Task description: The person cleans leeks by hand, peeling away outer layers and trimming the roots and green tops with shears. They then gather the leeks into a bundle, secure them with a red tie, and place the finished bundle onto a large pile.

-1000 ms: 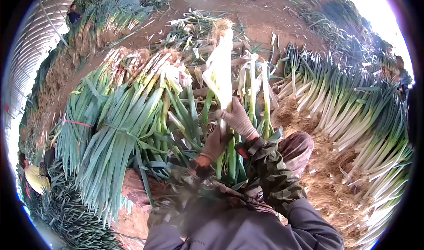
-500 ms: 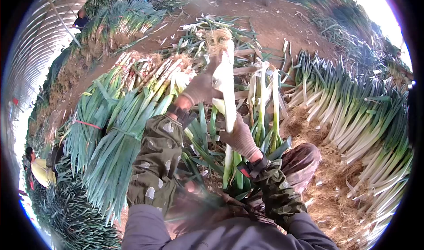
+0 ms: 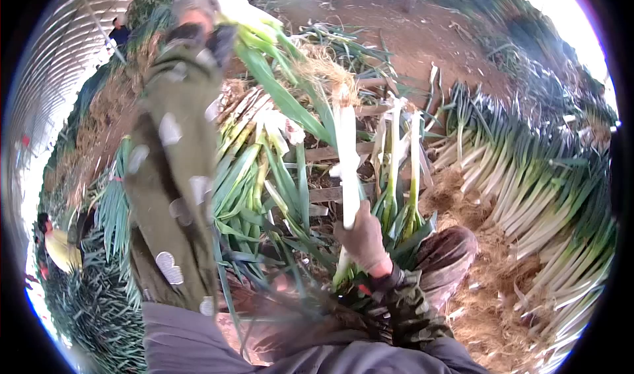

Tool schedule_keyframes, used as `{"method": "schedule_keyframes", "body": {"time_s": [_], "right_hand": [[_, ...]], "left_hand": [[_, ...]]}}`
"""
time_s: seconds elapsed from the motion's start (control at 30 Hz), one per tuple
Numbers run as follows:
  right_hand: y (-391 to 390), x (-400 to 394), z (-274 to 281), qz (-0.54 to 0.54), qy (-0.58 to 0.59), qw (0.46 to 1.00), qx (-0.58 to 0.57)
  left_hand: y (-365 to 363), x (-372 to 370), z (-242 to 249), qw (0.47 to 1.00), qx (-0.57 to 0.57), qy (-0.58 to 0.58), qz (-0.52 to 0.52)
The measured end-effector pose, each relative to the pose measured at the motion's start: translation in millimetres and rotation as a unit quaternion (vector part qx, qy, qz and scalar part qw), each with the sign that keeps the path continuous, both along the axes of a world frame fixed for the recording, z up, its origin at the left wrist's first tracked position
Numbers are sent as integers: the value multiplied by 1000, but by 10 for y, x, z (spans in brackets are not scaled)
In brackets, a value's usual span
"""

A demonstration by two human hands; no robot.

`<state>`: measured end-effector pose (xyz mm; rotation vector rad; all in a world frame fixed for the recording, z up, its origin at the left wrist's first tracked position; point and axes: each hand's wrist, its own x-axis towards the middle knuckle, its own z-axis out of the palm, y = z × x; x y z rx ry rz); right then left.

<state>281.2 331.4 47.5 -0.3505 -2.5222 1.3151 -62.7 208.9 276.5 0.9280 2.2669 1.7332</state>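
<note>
My right hand (image 3: 365, 240), in a work glove, is closed round the lower white stalk of a leek (image 3: 348, 156). The leek stands nearly upright, its shaggy roots at the top and its green part down near my lap. My left hand (image 3: 195, 7), blurred and raised at the upper left, grips pale and green outer leek leaves (image 3: 264, 57), which trail down to the right beside the leek's root end. Just right of the held leek, a few more white stalks (image 3: 394, 143) lean with their leaves downward.
Trimmed leaves and roots lie in a heap (image 3: 247, 133) to the left. Rows of leeks (image 3: 528, 176) spread along the right, beside a strip of dry roots (image 3: 489, 288). Two people sit at the far left, one in a yellow top (image 3: 63, 252). Bare soil (image 3: 422, 37) lies ahead.
My left hand has left the leek's upper stalk and swung up and left, pulling outer leaves away. My right hand keeps its hold, slightly lower; the stalk now shows cleaner white.
</note>
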Motion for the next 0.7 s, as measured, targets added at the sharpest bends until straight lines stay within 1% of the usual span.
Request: {"method": "schedule_keyframes", "body": {"time_s": [0.03, 0.1, 0.13, 0.2, 0.3, 0.33, 0.43, 0.47, 0.53, 0.57, 0.63, 0.7], "right_hand": [[43, -70, 45, -29, -22, 999, -2], [182, -234, 21, -29, -82, 996, -7], [202, -293, -13, -43, -78, 996, -3], [204, -350, -78, -69, -73, 995, 4], [216, -316, -53, -74, -89, 993, 3], [221, -291, -43, -67, -69, 995, 4], [227, -300, 10, -57, -91, 994, -8], [211, -338, 10, -57, -108, 992, -9], [152, -350, 19, -48, -112, 993, -1], [128, -357, 20, -44, -113, 993, 3], [66, -367, -17, -44, -82, 996, 7], [35, -358, -28, -44, -67, 997, 8]], "left_hand": [[-8, 86, 24, 995, -85, 52, 1], [16, 373, -84, 956, -252, 149, 1], [29, 556, -200, 936, -310, 168, -8], [54, 997, -531, 902, -389, 184, -33], [8, 1638, -1002, 893, -413, 171, -58], [-8, 1812, -1116, 888, -420, 178, -57], [20, 2022, -1277, 871, -441, 215, -41], [52, 1995, -1271, 857, -451, 247, -34], [106, 1864, -1179, 820, -433, 373, -33], [118, 1720, -1189, 792, -317, 520, -34], [256, 1801, -791, 726, -401, 557, -52], [353, 1631, -774, 740, -413, 523, -91]]}}
